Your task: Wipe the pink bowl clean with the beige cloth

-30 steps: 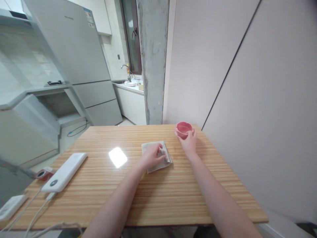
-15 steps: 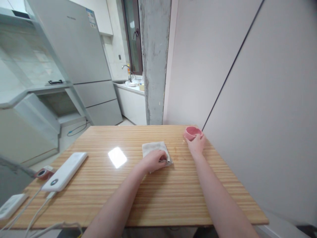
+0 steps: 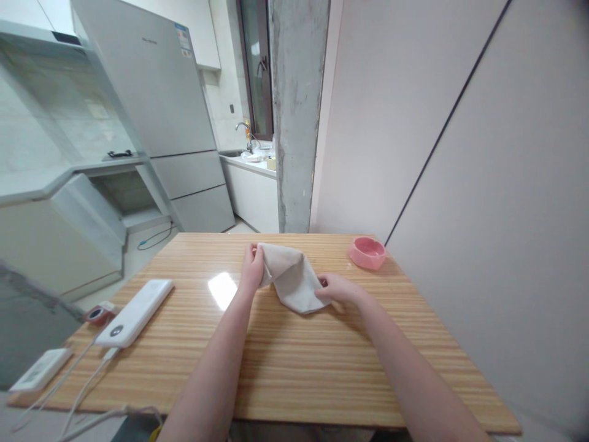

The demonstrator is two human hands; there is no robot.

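Observation:
A pale grey-white cloth (image 3: 297,279) is stretched between my two hands, partly lifted and folded over itself above the table. My left hand (image 3: 252,267) pinches its left end, fingers closed around the edge. At the lower right corner my right hand (image 3: 339,288) grips the cloth between thumb and fingers; some of those fingers are hidden. Beyond my right hand, a pink bowl (image 3: 369,253) stands upright near the table's far right corner, untouched.
The wood-grain table (image 3: 294,368) meets a pale wall on the right. At the left lie a white power bank (image 3: 135,313) with cables, a small red device (image 3: 97,314) and a white power strip (image 3: 41,370). A fridge (image 3: 151,92) stands behind.
My right hand has let go of the pink bowl, moved left and taken the cloth's corner. My left hand has shifted left and away from me, and the cloth is now lifted and spread.

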